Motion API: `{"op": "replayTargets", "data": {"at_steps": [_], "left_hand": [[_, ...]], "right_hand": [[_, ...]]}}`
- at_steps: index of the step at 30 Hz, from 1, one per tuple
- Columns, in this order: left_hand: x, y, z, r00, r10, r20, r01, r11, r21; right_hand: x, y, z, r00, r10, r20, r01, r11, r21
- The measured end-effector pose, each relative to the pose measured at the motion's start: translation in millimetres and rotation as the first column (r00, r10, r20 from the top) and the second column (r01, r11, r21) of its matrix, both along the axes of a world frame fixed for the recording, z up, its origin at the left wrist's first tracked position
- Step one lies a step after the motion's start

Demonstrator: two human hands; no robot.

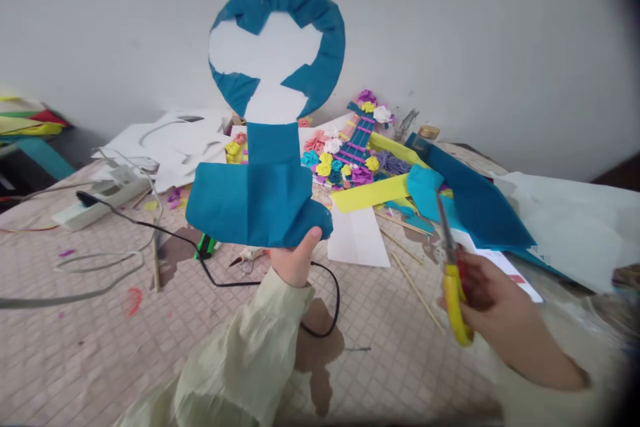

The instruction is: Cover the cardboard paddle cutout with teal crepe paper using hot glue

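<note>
Upright in front of me stands a white cutout (265, 50) with a round top, its edges wrapped in folded teal paper (273, 193) that also covers the stem and wide base. My left hand (295, 257) grips the base at its lower right, thumb in front and the other fingers hidden behind. At the right, my right hand (493, 307) is closed round the yellow and red handles of a pair of scissors (455, 300). The scissor blades point up, apart from the cutout.
Behind lie paper flowers (325, 163), a yellow strip (370, 193), dark teal sheets (475, 193) and white paper scraps (165, 140). Thin sticks (417, 290) lie mid-right. A power strip (103, 203) and cables sit left; a black cord (220, 283) and glue gun (247, 255) lie below the cutout.
</note>
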State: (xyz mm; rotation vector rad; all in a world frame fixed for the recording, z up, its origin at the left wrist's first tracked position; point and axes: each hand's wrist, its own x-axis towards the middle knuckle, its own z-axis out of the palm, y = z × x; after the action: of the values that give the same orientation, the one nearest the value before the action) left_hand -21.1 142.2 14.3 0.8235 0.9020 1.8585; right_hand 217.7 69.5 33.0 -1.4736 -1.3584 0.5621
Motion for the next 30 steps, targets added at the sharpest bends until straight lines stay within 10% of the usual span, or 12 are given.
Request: {"op": "replayTargets", "data": {"at_steps": [4,8,15,30], "left_hand": [[-8.5,9.5,-5.7,0.991,0.133,-0.010,-0.133,0.990,-0.053],[-12.5,14.2,-10.3,0.984,0.179,-0.005,-0.179,0.980,-0.086],[-7.0,6.9,-10.1,0.981,0.192,-0.018,-0.193,0.974,-0.117],[-2.3,-2.0,-11.9,0.961,0.258,-0.095,-0.268,0.955,-0.124]], "right_hand": [[-57.3,48.7,4.5,0.960,0.217,-0.176,-0.220,0.976,0.004],[-84.3,72.0,-12.7,0.944,0.322,0.076,-0.326,0.944,0.045],[-86.4,57.9,-51.2,0.900,0.262,0.348,-0.322,0.938,0.127],[-86.1,49.4,-45.6,0.822,0.042,0.568,-0.257,0.917,0.305]]}}
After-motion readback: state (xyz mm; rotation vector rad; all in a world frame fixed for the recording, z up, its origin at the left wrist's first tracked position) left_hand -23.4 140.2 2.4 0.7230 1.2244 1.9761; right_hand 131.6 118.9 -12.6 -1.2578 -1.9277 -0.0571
